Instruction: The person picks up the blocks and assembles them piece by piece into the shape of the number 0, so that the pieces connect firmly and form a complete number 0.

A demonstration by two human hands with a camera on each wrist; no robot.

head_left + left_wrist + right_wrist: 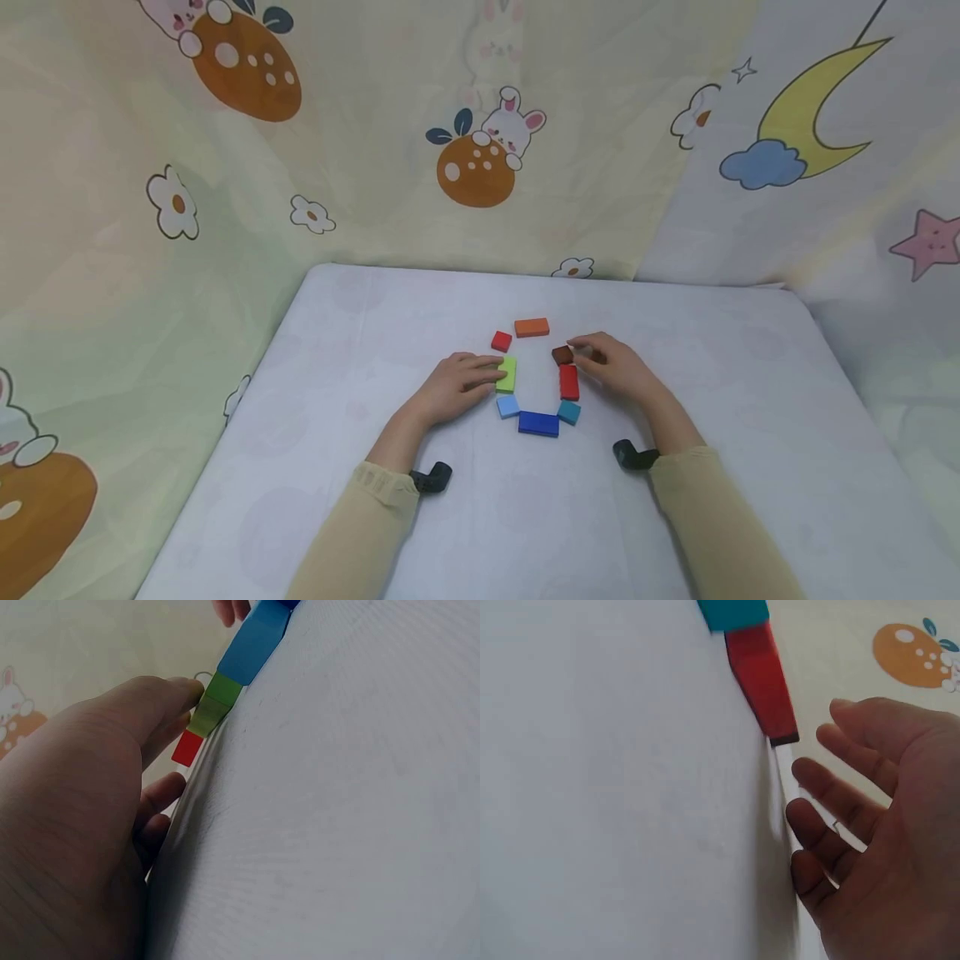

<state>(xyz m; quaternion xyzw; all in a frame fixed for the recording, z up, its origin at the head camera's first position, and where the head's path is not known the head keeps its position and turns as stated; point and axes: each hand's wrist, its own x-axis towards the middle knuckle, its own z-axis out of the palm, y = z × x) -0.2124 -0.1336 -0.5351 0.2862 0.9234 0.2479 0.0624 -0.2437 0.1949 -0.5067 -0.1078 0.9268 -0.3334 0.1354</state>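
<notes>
Colored blocks lie in a rough ring on the table. My left hand [459, 385] touches the lime green block [509, 377] on the ring's left side, its fingers reaching over part of it. The left wrist view has the thumb and a fingertip right by this green block [214, 703]. On the other side, my right hand [617, 365] is beside the small brown block [562, 356], fingertips close to its right edge. The right wrist view has that hand [889, 802] with loosely bent, spread fingers and nothing between them. The red block [569, 382] lies just below the brown one.
An orange block [532, 327] and a small red block [501, 341] form the far side. Light blue [507, 407], dark blue [538, 424] and teal [568, 412] blocks form the near side. A patterned cloth [375, 150] hangs behind the white-covered table [525, 525].
</notes>
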